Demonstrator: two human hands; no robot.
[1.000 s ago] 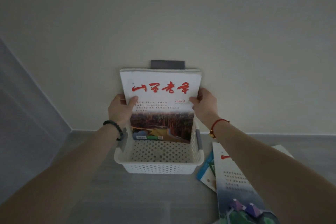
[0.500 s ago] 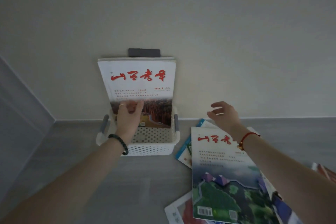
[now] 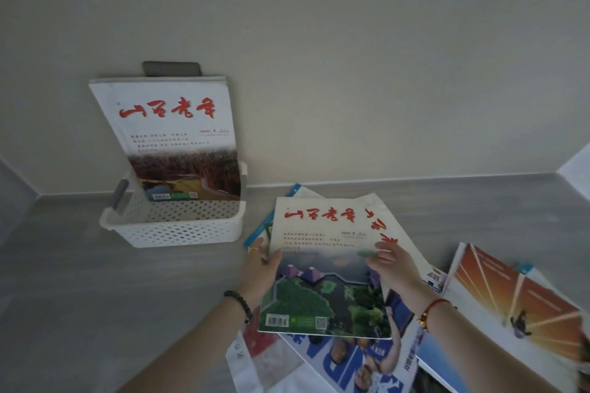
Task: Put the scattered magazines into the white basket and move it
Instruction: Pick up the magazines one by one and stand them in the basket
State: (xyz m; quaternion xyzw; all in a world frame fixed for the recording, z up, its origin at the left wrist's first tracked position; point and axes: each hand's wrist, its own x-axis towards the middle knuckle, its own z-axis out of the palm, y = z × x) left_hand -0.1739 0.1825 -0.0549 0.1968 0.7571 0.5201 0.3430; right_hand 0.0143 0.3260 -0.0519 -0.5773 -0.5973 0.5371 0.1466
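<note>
White perforated plastic basket (image 3: 178,228) sits on the grey floor (image 3: 95,297) against the wall, with a grey handle (image 3: 119,195) on its left end. One standing magazine (image 3: 172,137), red title script over an autumn-toned photo, is upright inside the basket and leans back on the wall. I log both hands on a second magazine (image 3: 325,265), which has a cover of purple roofs and green trees and is to the right of the basket, apart from it. The left hand (image 3: 260,268) grips its left edge, thumb on the cover. The right hand (image 3: 396,268) pinches its right edge, thumb on top. It rests over a scattered pile that includes a blue-cover magazine (image 3: 360,360) and an orange-cover magazine (image 3: 510,290). I cannot tell whether it is lifted clear of the pile.
</note>
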